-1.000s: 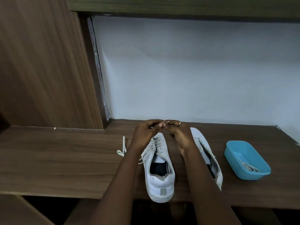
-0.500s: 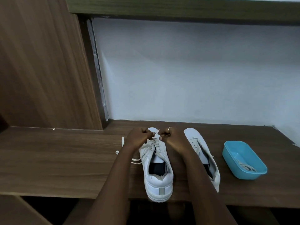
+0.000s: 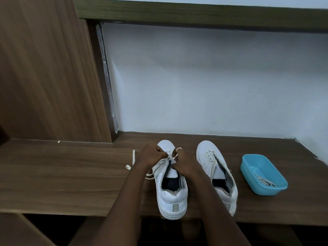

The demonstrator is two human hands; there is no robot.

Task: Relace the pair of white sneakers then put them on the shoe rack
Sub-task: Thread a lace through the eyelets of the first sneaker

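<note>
Two white sneakers stand on the wooden shelf (image 3: 71, 183), toes toward the wall. The left sneaker (image 3: 171, 197) has its heel at the shelf's front edge. My left hand (image 3: 150, 156) and my right hand (image 3: 185, 161) sit close together over its lace area, each with fingers curled round a strand of the white shoelace (image 3: 170, 158). A loose lace end trails left across the shelf. The right sneaker (image 3: 215, 167) stands beside it with no lace in its eyelets.
A blue plastic tub (image 3: 262, 176) with another coiled lace inside sits to the right of the sneakers. A white wall closes the back, a wooden side panel (image 3: 44, 77) rises at the left, and a wooden beam (image 3: 195, 13) runs overhead. Dark open space lies below the shelf's front edge.
Both hands came down from above the toe onto the left sneaker's lace area, pulling the lace strands tighter. The right sneaker now shows more fully.
</note>
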